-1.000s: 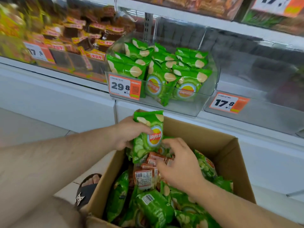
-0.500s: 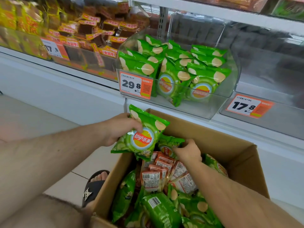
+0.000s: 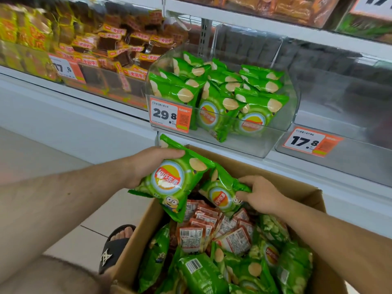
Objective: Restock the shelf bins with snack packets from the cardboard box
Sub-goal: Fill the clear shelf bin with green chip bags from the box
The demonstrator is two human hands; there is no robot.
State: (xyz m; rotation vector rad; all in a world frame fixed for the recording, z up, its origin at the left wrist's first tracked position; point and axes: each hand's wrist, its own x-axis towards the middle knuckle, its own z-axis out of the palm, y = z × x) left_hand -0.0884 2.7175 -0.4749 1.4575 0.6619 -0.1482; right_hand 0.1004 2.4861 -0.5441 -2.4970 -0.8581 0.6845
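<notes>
**Two green packets held over the box**

Head view: the left hand (image 3: 148, 164) grips one green snack packet (image 3: 171, 181), face up, long axis tilted from upper left to lower right, above the cardboard box (image 3: 135, 249). The right hand (image 3: 262, 196) pinches a second green packet (image 3: 222, 194) by its edge, just beside the first. One clear shelf bin (image 3: 244, 143) above holds more green packets; their exact count cannot be told. Two price tags, 29.8 (image 3: 170, 115) and 17.8 (image 3: 311, 142), face forward.

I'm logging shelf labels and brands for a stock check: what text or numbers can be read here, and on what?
"29.8": orange price tag on the chip bin.
"17.8": price tag on the bin to its right.
"17.8": blurred price tag on the left bin.
"Lay's": green packet in the left hand.
Small print, barcodes: unreadable.
</notes>
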